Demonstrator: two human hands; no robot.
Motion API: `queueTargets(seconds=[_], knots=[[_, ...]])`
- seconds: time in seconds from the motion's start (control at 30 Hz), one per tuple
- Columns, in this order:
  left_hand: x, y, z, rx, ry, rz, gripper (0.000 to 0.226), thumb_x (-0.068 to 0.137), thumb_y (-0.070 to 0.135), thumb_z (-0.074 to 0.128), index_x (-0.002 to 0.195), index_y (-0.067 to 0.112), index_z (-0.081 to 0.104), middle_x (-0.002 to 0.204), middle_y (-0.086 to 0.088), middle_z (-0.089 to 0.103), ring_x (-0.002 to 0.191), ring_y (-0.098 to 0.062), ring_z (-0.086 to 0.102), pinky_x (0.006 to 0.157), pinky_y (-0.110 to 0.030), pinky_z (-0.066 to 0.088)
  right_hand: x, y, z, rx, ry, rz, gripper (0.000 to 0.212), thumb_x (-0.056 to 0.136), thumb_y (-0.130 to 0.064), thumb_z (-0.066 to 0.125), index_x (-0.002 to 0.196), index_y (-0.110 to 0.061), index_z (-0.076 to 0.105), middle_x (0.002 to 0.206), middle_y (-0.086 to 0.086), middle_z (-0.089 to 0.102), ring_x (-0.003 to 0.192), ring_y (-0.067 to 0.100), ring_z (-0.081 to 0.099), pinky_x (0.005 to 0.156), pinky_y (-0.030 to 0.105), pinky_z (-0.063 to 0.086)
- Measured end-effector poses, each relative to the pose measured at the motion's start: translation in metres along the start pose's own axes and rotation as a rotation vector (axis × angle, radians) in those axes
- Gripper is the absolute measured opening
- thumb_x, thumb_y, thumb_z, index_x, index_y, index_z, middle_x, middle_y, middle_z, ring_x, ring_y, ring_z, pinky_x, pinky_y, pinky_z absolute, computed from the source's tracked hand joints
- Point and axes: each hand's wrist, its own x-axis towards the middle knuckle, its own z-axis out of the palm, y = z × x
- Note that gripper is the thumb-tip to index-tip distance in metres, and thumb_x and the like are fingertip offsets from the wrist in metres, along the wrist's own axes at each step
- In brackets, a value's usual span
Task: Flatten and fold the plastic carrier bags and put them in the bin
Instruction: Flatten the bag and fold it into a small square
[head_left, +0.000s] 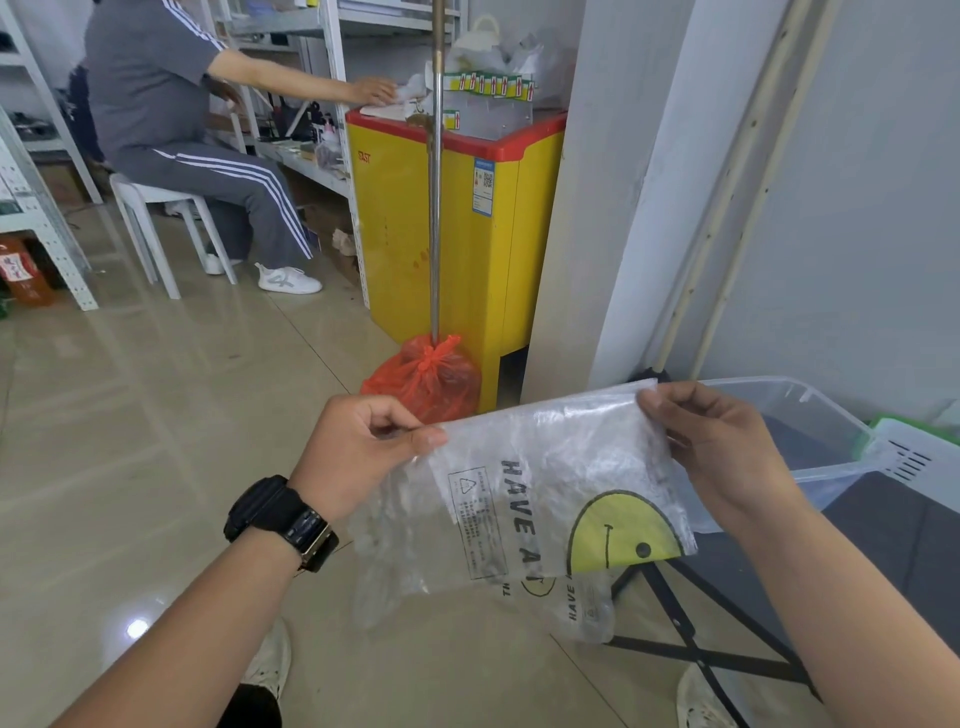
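bag (550, 483) between hands | bin (810, 421) right, behind bag | freezer (457, 218) apparently farther behind

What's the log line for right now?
left hand: grip on bag | right hand: grip on bag | bag: folded, in air | bin: beside right hand

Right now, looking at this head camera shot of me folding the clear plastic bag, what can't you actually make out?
Head view only:
- Inside of the clear plastic storage bin: the right hand and the folded clear plastic carrier bag with the yellow smiley face cover its near part.
- Small printed panel on the bag: too small to read.
- The bag's slogan past "HAVE A": hidden by the fold.
- The left hand fingertips: behind the bag's edge.
- Dark table: cut off by the right edge.
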Motion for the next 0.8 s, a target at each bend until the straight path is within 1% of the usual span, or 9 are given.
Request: queueTargets(seconds=[0.17,0.33,0.47,0.5,0.57,0.6,0.63,0.73,0.8], knots=[[0.004,-0.014,-0.009,0.162,-0.188,-0.047,0.047,0.067,0.058,0.075,0.104,0.031,0.063,0.081,-0.002,0.070,0.068,-0.012,0.061,0.069,-0.031,0.046,-0.005,-0.001,0.005,-0.044,0.005,-0.063,0.009,0.086,-0.012,0.073,0.078,-0.011,0.070,0.066,-0.002,0.067,0.063,0.014,0.059,0.064,0.024,0.049],[-0.004,-0.003,0.013,0.328,-0.409,-0.052,0.047,0.072,0.073,0.059,0.099,0.035,0.065,0.093,0.010,0.065,0.077,-0.004,0.058,0.068,-0.023,0.044,-0.016,0.002,0.029,-0.205,-0.087,-0.175,0.007,0.085,-0.013,0.075,0.079,-0.010,0.073,0.072,0.001,0.070,0.069,0.010,0.061,0.070,0.023,0.049],[-0.009,0.008,0.040,0.233,-0.512,-0.001,0.031,0.085,0.051,0.064,0.091,0.021,0.063,0.079,0.010,0.064,0.068,-0.003,0.061,0.061,-0.017,0.045,-0.023,0.002,0.043,-0.268,-0.173,-0.217,0.005,0.084,-0.009,0.075,0.081,-0.007,0.073,0.075,0.009,0.073,0.067,0.007,0.063,0.063,0.016,0.051],[-0.010,0.010,0.043,0.211,-0.513,-0.001,0.027,0.089,0.041,0.064,0.081,0.016,0.060,0.067,0.014,0.059,0.055,0.003,0.048,0.056,-0.012,0.039,-0.023,0.000,0.043,-0.274,-0.165,-0.218,0.005,0.084,-0.010,0.075,0.081,-0.008,0.073,0.074,0.007,0.072,0.065,0.006,0.062,0.059,0.015,0.050],[-0.012,0.013,0.046,0.202,-0.469,0.003,0.034,0.092,0.030,0.062,0.067,0.010,0.050,0.051,0.019,0.048,0.070,0.006,0.016,0.050,-0.010,0.031,-0.021,-0.001,0.039,-0.269,-0.107,-0.215,0.005,0.083,-0.014,0.076,0.085,-0.011,0.073,0.075,-0.001,0.072,0.064,0.003,0.063,0.057,0.015,0.049],[-0.011,0.013,0.045,0.174,-0.430,-0.001,0.037,0.092,0.031,0.062,0.067,0.006,0.049,0.050,0.018,0.046,0.075,0.004,0.017,0.050,-0.012,0.029,-0.020,-0.002,0.038,-0.278,-0.055,-0.221,0.012,0.082,-0.018,0.078,0.092,-0.012,0.073,0.082,-0.002,0.073,0.070,0.004,0.065,0.060,0.015,0.050],[-0.011,0.013,0.043,0.119,-0.380,-0.003,0.040,0.090,0.034,0.063,0.068,0.003,0.052,0.052,0.016,0.046,0.063,0.003,0.020,0.050,-0.015,0.029,-0.019,0.001,0.036,-0.306,0.021,-0.226,0.027,0.081,-0.023,0.079,0.104,-0.014,0.070,0.092,-0.001,0.073,0.080,0.006,0.066,0.067,0.017,0.052],[-0.008,0.012,0.036,-0.043,-0.158,-0.041,0.049,0.084,0.050,0.066,0.075,0.002,0.059,0.061,0.000,0.049,0.054,-0.014,0.041,0.050,-0.024,0.032,-0.023,0.013,0.039,-0.303,0.236,-0.125,0.078,0.071,-0.050,0.080,0.136,-0.021,0.047,0.119,-0.004,0.060,0.110,0.012,0.060,0.090,0.029,0.051],[-0.007,0.015,0.034,-0.101,0.002,-0.075,0.045,0.087,0.043,0.066,0.074,0.000,0.059,0.061,-0.003,0.053,0.053,-0.015,0.047,0.050,-0.023,0.036,-0.029,0.025,0.044,-0.215,0.096,0.055,0.093,0.060,-0.066,0.080,0.134,-0.021,0.046,0.121,-0.004,0.063,0.112,0.017,0.062,0.097,0.039,0.051]])
